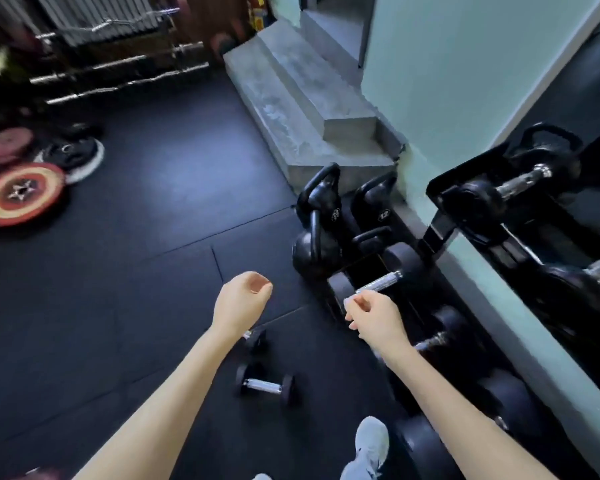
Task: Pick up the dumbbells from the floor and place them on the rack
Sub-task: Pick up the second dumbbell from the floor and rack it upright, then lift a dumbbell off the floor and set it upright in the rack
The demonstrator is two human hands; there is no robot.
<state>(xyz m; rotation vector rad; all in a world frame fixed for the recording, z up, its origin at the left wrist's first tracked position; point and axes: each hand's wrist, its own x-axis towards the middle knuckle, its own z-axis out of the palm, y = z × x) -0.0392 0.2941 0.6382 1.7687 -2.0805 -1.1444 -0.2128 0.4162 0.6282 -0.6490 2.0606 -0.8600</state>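
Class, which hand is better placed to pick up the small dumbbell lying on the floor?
Probably left. The left hand hovers empty above the floor, nearer the small dumbbell; the right hand is over the rack.

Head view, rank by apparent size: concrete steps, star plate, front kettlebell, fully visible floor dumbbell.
1. concrete steps
2. star plate and front kettlebell: look about alike, unranked
3. floor dumbbell, smallest, though nearest the camera
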